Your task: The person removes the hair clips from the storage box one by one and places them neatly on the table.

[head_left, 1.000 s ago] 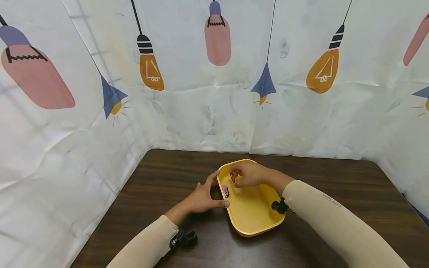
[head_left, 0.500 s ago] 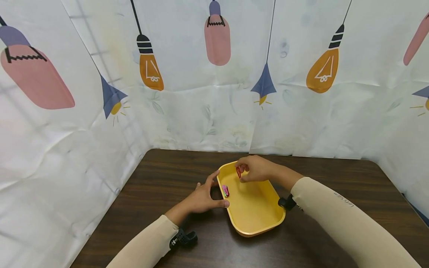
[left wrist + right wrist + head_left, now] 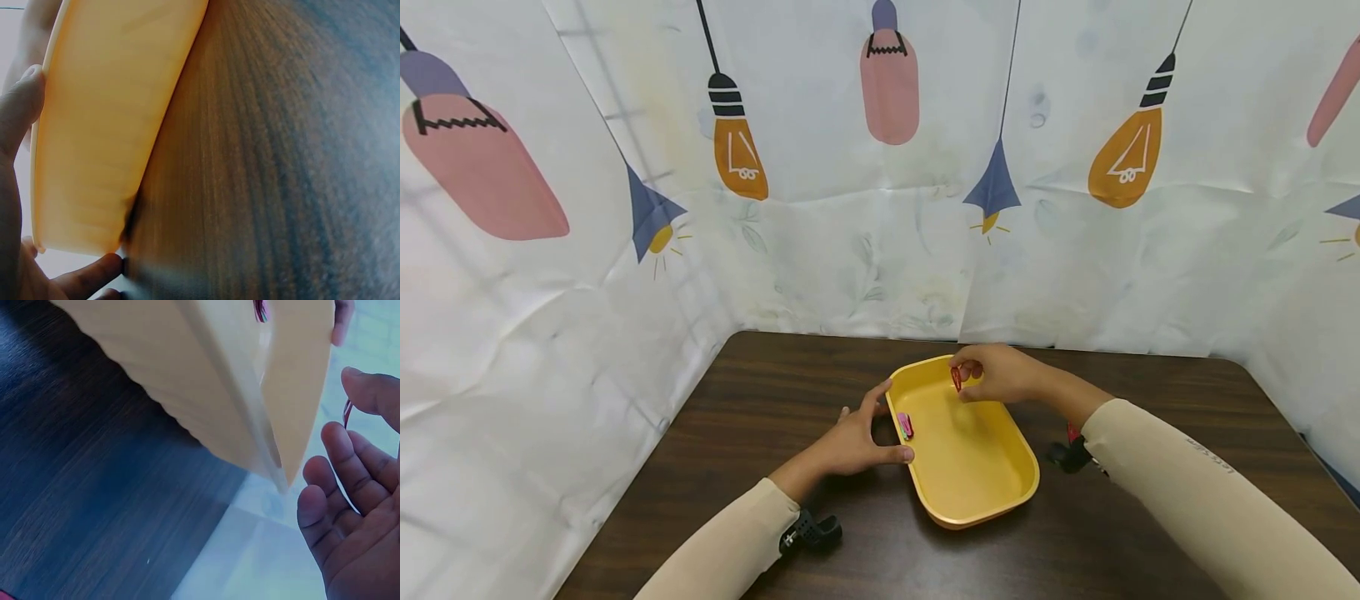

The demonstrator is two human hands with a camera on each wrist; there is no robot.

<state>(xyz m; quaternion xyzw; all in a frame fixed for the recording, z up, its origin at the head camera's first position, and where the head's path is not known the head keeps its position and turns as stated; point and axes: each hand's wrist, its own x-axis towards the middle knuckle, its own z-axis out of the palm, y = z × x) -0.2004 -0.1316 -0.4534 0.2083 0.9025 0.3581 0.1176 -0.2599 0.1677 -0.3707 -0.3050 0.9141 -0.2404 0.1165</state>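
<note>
My right hand [image 3: 1003, 373] pinches a small red hair clip [image 3: 956, 378] between thumb and index finger, over the far right part of a yellow tray [image 3: 970, 467]. In the right wrist view the red clip shows edge-on as a thin dark strip between the fingertips, with the other fingers loosely bent. My left hand [image 3: 853, 442] holds the tray by its left side, thumb on the rim and index finger at the far left corner. Against the tray's inner left wall lies a small cluster of pink and dark clips [image 3: 905, 426].
A red thing [image 3: 1072, 432] lies on the dark wood table [image 3: 805, 375] to the right of the tray, mostly hidden behind the right wrist. Behind the table hangs a white curtain [image 3: 850, 275] printed with lamps and bulbs.
The right hand has moved rightward and slightly away with the red clip, from near the tray's left side to its far right side. The left hand, tray and pink clips stay in place.
</note>
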